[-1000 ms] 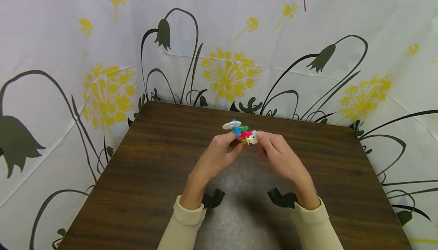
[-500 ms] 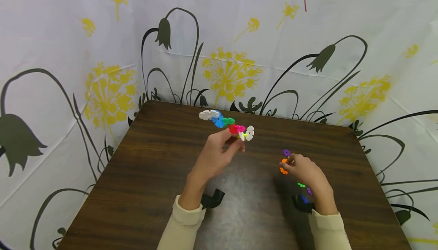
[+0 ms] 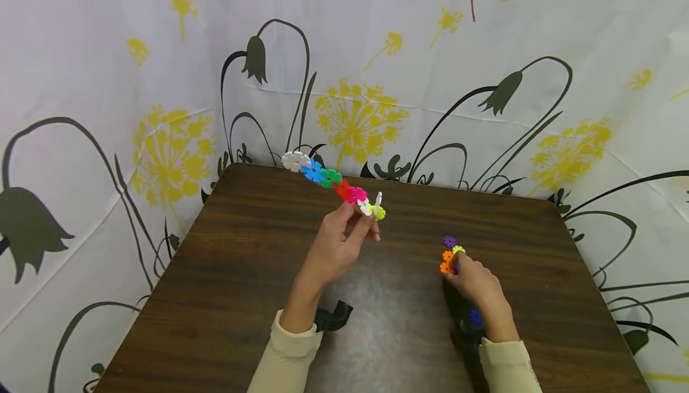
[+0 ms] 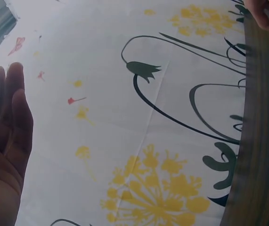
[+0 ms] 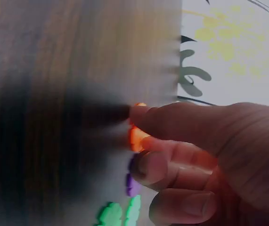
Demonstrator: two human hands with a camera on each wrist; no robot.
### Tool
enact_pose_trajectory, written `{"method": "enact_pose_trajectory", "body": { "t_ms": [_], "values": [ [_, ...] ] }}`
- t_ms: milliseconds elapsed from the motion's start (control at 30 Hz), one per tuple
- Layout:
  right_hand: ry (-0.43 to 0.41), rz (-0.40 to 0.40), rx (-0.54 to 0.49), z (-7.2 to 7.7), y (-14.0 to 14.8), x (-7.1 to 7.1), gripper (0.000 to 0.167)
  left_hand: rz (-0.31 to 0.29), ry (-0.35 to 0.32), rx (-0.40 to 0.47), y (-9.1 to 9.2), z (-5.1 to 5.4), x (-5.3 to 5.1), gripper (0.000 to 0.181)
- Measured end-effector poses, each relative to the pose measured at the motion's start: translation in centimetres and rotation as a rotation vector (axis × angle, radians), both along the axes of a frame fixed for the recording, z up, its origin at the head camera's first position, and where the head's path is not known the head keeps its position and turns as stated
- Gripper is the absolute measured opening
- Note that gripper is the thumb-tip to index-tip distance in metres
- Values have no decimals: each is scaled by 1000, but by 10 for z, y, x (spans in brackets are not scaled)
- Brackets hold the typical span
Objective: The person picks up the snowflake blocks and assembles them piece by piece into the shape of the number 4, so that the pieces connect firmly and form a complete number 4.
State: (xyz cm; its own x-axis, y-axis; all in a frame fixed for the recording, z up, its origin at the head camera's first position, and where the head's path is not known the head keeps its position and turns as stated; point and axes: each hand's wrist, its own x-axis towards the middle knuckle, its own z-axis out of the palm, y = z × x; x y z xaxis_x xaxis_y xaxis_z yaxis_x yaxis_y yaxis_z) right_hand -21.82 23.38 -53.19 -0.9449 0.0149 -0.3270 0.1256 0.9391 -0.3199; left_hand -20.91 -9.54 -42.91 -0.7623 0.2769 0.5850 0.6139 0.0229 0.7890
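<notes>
My left hand (image 3: 336,243) pinches a chain of interlocking flower-shaped discs (image 3: 329,178) near its lower right end, above the table. The chain runs up and left through pink, red, green and blue to a white disc. At the held end, a white disc stands on edge by a yellow one. The left wrist view shows part of the left hand (image 4: 4,141); the chain is out of sight there. My right hand (image 3: 476,279) is low over loose discs, its thumb and bent fingers apart around an orange disc (image 5: 138,139). Whether it grips one is unclear.
Around the right hand lie a purple disc (image 3: 449,241), a yellow-green disc (image 3: 458,250) and a blue disc (image 3: 475,316). A green disc (image 5: 110,215) shows in the right wrist view. Behind the brown table (image 3: 237,249) hangs a flower-print curtain (image 3: 355,34).
My right hand has left the chain and moved down right to the loose discs. The left hand has tilted the chain, its far end now higher and further left.
</notes>
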Motion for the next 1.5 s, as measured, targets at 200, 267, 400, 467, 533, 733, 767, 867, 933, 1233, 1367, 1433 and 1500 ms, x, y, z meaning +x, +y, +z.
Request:
{"method": "enact_pose_trajectory", "body": {
  "t_ms": [200, 267, 400, 467, 533, 733, 767, 867, 933, 1233, 1367, 1433, 1500],
  "values": [
    [32, -25, -28, -3, 5, 0, 44, -6, -8, 13, 1, -2, -4, 7],
    [34, -31, -42, -3, 6, 1, 46, -18, -27, 9, 1, -2, -5, 7],
    [19, -33, -49, -5, 7, -2, 45, -32, -44, -6, 1, -2, -6, 8],
    [12, -25, -76, -8, 10, -5, 45, -40, -51, -16, 2, -2, -6, 9],
    [11, -10, -119, -17, 17, -11, 47, -48, -66, -41, 2, -2, -6, 10],
    [40, 49, -310, -26, 26, -16, 32, -59, -107, -158, 2, -5, -7, 11],
    [41, 47, -348, -19, 22, -13, 28, -56, -109, -172, 3, -5, -7, 11],
    [62, 51, -474, -4, 11, -7, 22, -50, -104, -196, 5, -6, -6, 10],
    [85, 57, -582, 9, 3, -4, 23, -45, -94, -204, 7, -7, -6, 9],
    [387, 240, -976, 99, -40, 10, 11, -121, -58, -231, 14, -7, -4, 5],
    [549, 313, -1033, 129, -57, 15, 3, -153, -87, -263, 18, -5, -2, 6],
    [588, 318, -1047, 137, -63, 17, 4, -163, -91, -284, 21, -5, -1, 6],
    [609, 307, -1047, 141, -66, 18, 5, -167, -89, -302, 23, -5, 0, 6]
  ]
}}
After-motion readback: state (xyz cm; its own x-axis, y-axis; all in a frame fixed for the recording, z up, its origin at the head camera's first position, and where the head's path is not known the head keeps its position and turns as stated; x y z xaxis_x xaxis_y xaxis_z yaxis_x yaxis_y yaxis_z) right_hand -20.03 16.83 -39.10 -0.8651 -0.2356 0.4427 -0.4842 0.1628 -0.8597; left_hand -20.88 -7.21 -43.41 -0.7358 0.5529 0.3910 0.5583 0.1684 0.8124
